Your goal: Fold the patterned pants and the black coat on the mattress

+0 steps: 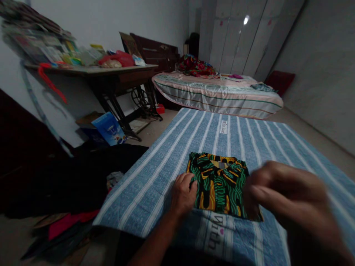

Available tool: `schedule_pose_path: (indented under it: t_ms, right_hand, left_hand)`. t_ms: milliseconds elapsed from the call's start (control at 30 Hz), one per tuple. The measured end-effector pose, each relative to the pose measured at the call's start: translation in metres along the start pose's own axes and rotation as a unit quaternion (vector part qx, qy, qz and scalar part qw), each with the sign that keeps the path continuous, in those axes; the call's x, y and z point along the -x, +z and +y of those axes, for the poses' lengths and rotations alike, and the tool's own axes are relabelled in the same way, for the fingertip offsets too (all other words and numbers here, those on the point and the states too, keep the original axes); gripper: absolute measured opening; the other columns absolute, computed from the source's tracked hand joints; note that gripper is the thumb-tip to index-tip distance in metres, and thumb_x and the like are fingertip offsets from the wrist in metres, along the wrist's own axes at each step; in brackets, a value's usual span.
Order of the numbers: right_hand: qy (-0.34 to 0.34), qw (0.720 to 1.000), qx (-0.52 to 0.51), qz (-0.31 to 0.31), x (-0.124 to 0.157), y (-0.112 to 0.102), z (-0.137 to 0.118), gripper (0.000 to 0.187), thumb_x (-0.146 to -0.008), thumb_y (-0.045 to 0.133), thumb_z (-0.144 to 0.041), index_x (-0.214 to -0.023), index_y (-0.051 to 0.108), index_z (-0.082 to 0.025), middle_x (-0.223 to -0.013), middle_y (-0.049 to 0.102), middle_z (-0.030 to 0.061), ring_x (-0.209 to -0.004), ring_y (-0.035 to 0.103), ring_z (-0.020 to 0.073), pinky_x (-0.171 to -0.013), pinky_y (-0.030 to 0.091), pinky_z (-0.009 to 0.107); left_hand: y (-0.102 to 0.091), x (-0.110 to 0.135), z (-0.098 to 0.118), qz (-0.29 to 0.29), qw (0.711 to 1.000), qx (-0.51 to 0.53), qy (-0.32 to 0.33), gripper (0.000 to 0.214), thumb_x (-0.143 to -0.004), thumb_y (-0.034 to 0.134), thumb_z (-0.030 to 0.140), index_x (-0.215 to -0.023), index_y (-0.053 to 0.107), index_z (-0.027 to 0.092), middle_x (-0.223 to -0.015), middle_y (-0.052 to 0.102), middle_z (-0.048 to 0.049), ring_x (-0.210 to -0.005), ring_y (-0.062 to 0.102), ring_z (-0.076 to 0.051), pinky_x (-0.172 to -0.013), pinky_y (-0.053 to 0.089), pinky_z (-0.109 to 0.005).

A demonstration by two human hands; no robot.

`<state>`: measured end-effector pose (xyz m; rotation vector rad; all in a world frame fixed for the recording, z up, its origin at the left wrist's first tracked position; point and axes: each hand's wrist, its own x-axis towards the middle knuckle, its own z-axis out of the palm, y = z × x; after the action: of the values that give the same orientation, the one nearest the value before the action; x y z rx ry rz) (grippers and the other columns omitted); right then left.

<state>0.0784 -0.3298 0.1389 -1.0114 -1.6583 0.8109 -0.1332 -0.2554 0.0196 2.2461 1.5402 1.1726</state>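
Observation:
A folded shirt (219, 188) with a black, green and yellow print lies flat, its collar at the far side. It rests on a blue cloth with white stripes (155, 170) spread over a table-like surface. My left hand (183, 194) lies on the shirt's left edge, fingers bent a little and not gripping the fabric. Close to the camera, my right hand (291, 197) is raised over the shirt's right side and smeared by motion. Its fingers look curled, but whether they hold anything does not show. It hides part of the shirt's right edge.
A bed (219, 98) with a bright blanket (196, 65) stands beyond the striped cloth. To the left is a sewing-machine table (111, 72) piled with bags, with a blue box (109, 129) beneath. Dark clothes (69, 181) lie at the left.

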Motion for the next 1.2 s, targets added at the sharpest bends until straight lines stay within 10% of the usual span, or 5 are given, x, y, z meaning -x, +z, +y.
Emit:
schedule_pose_path:
  t_ms: [200, 333, 533, 1200]
  right_hand:
    - [0.022, 0.948, 0.316, -0.030, -0.105, 0.060, 0.080, 0.020, -0.084, 0.047, -0.018, -0.090, 0.066, -0.020, -0.088, 0.066, 0.0041, -0.083, 0.061, 0.0173, -0.074, 0.044, 0.027]
    - [0.036, 0.857, 0.486, -0.166, -0.135, 0.077, 0.110, 0.026, -0.086, 0.043, -0.019, -0.092, 0.068, -0.019, -0.100, 0.063, 0.0083, -0.100, 0.055, 0.0196, -0.086, 0.039, 0.029]
    - [0.055, 0.816, 0.535, -0.212, -0.151, 0.090, 0.122, 0.020, -0.078, 0.053, -0.023, -0.087, 0.070, -0.016, -0.110, 0.058, 0.0143, -0.115, 0.042, 0.0281, -0.089, 0.036, 0.038]
    - [0.078, 0.819, 0.533, -0.198, -0.152, 0.102, 0.155, 0.028, -0.087, 0.037, -0.016, -0.092, 0.065, -0.013, -0.104, 0.059, 0.0132, -0.101, 0.052, 0.0238, -0.083, 0.038, 0.032]
  left_hand:
    - [-0.001, 0.007, -0.017, -0.018, 0.999, -0.041, -0.021, 0.020, -0.078, 0.051, 0.011, -0.094, 0.058, 0.021, -0.090, 0.065, -0.0037, -0.087, 0.060, -0.020, -0.078, 0.051, -0.034]
    - [0.002, 0.012, -0.018, -0.019, 0.998, -0.050, -0.032, 0.021, -0.080, 0.050, 0.010, -0.097, 0.057, 0.020, -0.090, 0.063, -0.0042, -0.088, 0.058, -0.021, -0.079, 0.050, -0.036]
    - [0.001, 0.014, -0.017, -0.042, 0.997, -0.055, -0.045, 0.021, -0.082, 0.046, 0.009, -0.097, 0.058, 0.020, -0.087, 0.061, -0.0048, -0.087, 0.056, -0.021, -0.078, 0.048, -0.035]
    - [-0.005, 0.013, -0.012, -0.052, 0.996, -0.063, -0.040, 0.021, -0.085, 0.041, 0.008, -0.093, 0.059, 0.016, -0.085, 0.061, -0.0068, -0.084, 0.056, -0.022, -0.077, 0.049, -0.036]
